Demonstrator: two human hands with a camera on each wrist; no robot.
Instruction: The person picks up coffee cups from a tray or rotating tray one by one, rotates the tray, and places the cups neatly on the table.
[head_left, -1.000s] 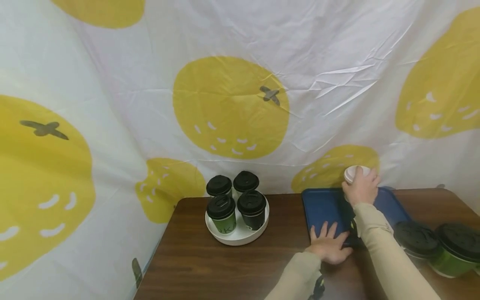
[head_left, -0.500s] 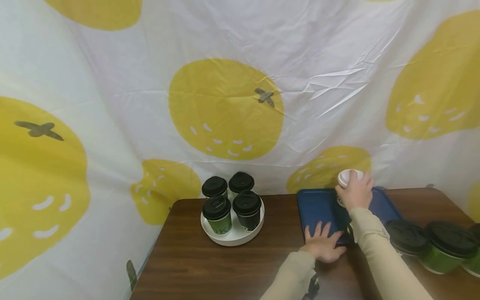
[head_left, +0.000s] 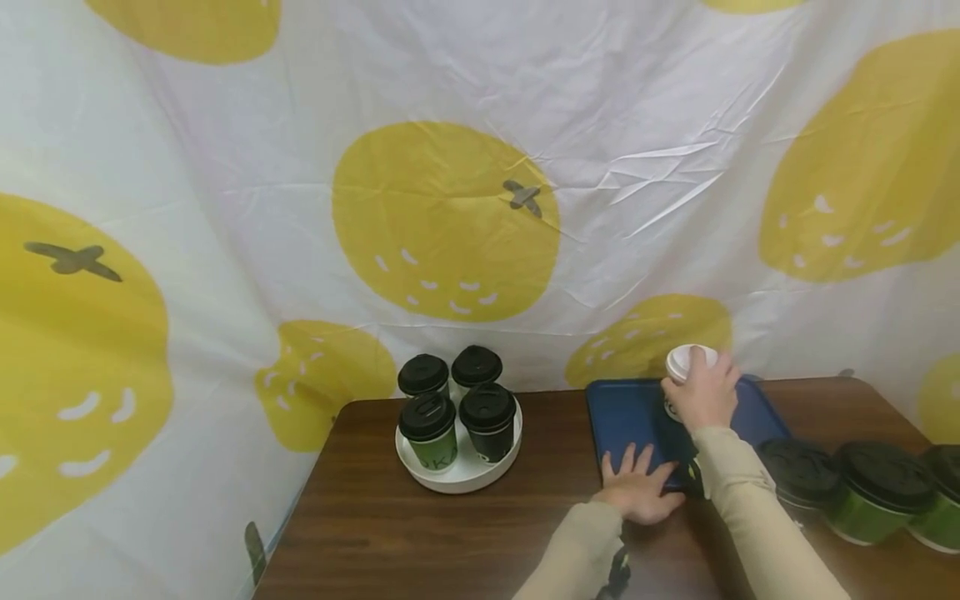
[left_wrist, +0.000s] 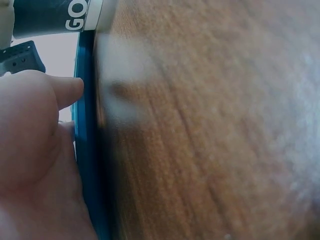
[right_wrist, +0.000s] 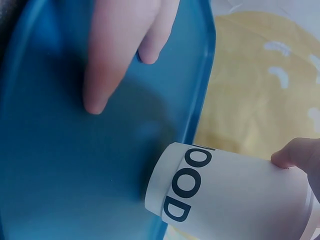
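A white-lidded paper cup [head_left: 678,363] is held upright by my right hand [head_left: 702,392] at the back of the blue tray [head_left: 626,412]. In the right wrist view the white cup [right_wrist: 235,195] shows dark letters, its base close over the tray [right_wrist: 75,175]; contact is unclear. A finger or thumb presses its side near the lid. My left hand [head_left: 639,493] lies palm down with spread fingers on the tray's front edge. In the left wrist view, my left hand [left_wrist: 30,145] is beside the tray edge [left_wrist: 86,150], near a cup marked GO [left_wrist: 50,15].
On the left of the table [head_left: 360,517], a round white tray [head_left: 465,482] bears several black-lidded cups [head_left: 487,408]. More black-lidded cups [head_left: 870,500] stand at the right, beside my right sleeve. A curtain with yellow fruit print [head_left: 450,225] hangs behind the table.
My right hand has lowered the white-lidded cup toward the back of the blue tray. My left hand has kept its place on the tray's edge. The head view has shifted slightly right.
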